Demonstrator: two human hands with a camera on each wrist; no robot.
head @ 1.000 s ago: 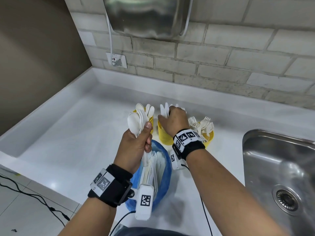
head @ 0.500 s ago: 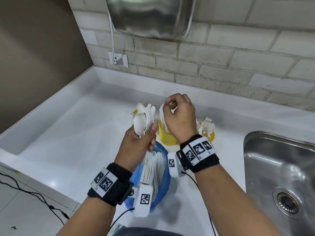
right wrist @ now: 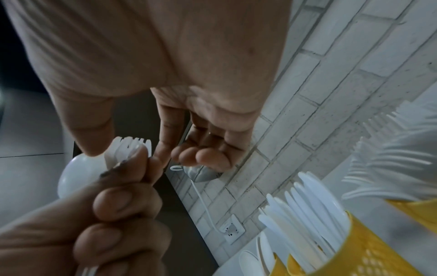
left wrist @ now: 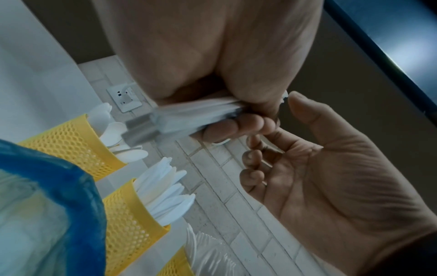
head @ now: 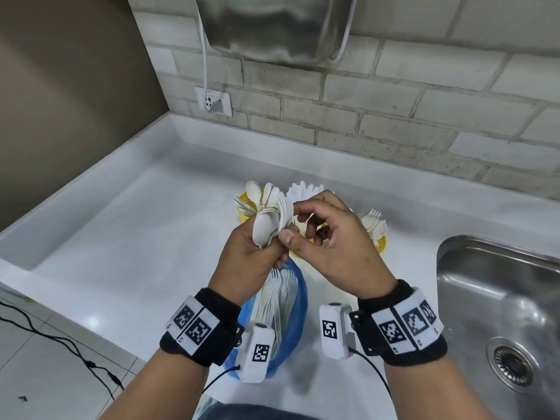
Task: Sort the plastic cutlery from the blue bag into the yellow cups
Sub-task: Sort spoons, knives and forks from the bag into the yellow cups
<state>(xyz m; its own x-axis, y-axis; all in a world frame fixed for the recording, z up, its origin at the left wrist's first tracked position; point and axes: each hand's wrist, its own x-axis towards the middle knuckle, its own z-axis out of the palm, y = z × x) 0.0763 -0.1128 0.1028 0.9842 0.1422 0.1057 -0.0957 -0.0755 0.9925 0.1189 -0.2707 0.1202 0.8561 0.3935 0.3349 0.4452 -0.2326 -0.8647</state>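
My left hand (head: 251, 256) grips a bundle of white plastic cutlery (head: 269, 225), spoons and forks, upright above the blue bag (head: 298, 313). My right hand (head: 327, 244) is against the bundle. Its thumb and index finger pinch a fork head (right wrist: 130, 145) at the bundle's top, and the other fingers are curled. Behind the hands stand three yellow mesh cups: one with spoons (head: 244, 207), one with knives (left wrist: 127, 214) largely hidden in the head view, and one with forks (head: 380, 247). More forks (head: 281, 286) lie in the bag.
A steel sink (head: 500, 298) lies to the right. The white counter (head: 136, 237) runs left to a raised edge. On the brick wall are a socket (head: 213, 101) and a steel appliance (head: 272, 25). A black cable (head: 60, 344) trails on the floor.
My right hand has lifted away from the middle cup and come back to the bundle in my left hand, where it now pinches a fork. The left hand has stayed roughly in place.
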